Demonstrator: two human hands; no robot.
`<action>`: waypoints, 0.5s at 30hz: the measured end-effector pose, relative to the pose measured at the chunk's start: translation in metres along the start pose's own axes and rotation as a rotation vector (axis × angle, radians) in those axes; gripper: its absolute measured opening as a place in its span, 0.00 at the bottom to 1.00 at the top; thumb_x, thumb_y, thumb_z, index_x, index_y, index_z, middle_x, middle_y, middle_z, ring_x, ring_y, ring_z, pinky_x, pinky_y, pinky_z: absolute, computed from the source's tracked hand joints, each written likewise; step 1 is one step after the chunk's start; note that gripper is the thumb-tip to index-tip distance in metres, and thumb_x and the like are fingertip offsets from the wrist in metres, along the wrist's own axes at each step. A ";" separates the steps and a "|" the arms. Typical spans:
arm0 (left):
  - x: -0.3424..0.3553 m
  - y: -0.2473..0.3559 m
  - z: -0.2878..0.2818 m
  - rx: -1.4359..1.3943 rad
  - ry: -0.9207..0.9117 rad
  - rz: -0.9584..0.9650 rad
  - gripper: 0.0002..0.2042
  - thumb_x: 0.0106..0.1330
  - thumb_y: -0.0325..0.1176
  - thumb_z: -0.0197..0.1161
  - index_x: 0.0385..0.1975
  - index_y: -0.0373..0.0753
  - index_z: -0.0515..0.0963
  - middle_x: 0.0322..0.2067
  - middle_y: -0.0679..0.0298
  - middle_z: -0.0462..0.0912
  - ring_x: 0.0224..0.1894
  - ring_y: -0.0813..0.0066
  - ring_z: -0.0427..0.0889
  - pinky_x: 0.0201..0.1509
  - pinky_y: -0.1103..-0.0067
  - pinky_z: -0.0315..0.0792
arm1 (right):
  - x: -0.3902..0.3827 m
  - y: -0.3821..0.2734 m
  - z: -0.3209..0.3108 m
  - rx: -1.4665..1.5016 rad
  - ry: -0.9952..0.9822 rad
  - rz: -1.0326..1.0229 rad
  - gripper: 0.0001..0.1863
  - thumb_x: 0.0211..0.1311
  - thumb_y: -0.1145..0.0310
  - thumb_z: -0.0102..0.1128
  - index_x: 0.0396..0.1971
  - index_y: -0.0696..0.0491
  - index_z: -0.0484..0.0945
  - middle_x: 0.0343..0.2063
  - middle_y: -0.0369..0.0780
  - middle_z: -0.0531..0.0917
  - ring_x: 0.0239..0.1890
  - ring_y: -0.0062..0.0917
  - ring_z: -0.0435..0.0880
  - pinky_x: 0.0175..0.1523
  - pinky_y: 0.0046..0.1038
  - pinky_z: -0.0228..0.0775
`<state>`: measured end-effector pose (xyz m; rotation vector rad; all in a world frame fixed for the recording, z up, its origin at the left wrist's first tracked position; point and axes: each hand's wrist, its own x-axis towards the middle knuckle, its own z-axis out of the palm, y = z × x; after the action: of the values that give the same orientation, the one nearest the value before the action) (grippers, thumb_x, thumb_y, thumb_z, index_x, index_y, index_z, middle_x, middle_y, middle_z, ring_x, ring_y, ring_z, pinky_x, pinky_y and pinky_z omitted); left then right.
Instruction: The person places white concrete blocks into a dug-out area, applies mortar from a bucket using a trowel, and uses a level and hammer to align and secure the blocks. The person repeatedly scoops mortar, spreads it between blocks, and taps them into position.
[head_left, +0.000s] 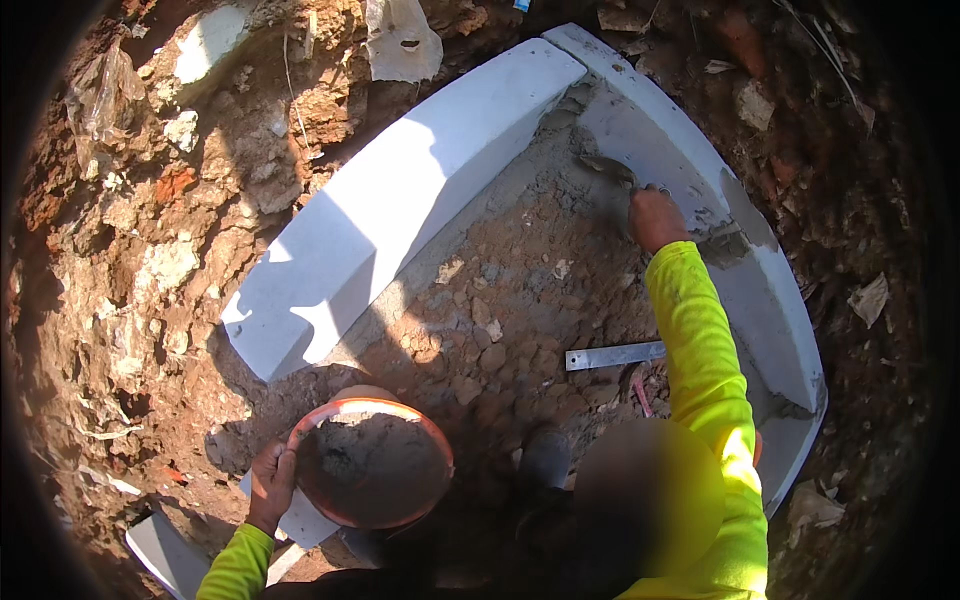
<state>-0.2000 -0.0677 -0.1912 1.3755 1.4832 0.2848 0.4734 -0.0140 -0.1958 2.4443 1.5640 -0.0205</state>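
Observation:
My right hand (657, 218) reaches far forward, its fingers wrapped round the handle of a trowel. The trowel's blade (606, 166) lies against the inner face of the right-hand concrete kerb (690, 165), near the corner. There this kerb meets the left-hand concrete kerb (400, 190), and wet grey mortar (545, 165) fills the foot of the joint. Close to my body, my left hand (271, 487) grips the left rim of an orange bucket (447, 445). Grey mortar (375, 465) sits inside the bucket.
A flat metal strip (612, 356) lies on the rubble inside the kerbs, beside a pinkish strip (641, 392). At lower left is a loose grey piece (165, 555). Another kerb section (790, 455) continues at right. Rough, rocky soil (150, 270) surrounds everything.

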 end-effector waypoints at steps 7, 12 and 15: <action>-0.002 -0.010 -0.002 0.021 0.031 0.022 0.11 0.72 0.30 0.54 0.24 0.39 0.69 0.20 0.74 0.68 0.25 0.87 0.64 0.27 0.82 0.61 | 0.055 -0.033 -0.070 -0.047 -0.023 -0.027 0.13 0.61 0.72 0.55 0.39 0.61 0.84 0.44 0.54 0.84 0.49 0.46 0.84 0.55 0.43 0.77; -0.002 0.002 -0.002 -0.001 0.002 0.020 0.11 0.71 0.29 0.53 0.24 0.38 0.69 0.22 0.73 0.68 0.26 0.86 0.64 0.28 0.82 0.62 | 0.038 -0.019 -0.074 0.095 0.010 0.061 0.12 0.60 0.70 0.58 0.40 0.61 0.83 0.45 0.55 0.83 0.46 0.50 0.84 0.52 0.46 0.76; 0.002 -0.008 -0.002 0.085 0.029 0.208 0.10 0.71 0.29 0.53 0.24 0.38 0.69 0.23 0.73 0.67 0.27 0.87 0.63 0.29 0.82 0.61 | 0.001 0.000 -0.033 0.188 0.272 0.147 0.14 0.61 0.68 0.60 0.42 0.63 0.80 0.41 0.57 0.82 0.43 0.53 0.83 0.50 0.47 0.75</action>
<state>-0.2057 -0.0682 -0.1974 1.6040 1.3908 0.3779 0.4701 -0.0061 -0.1644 2.8034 1.5428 0.2088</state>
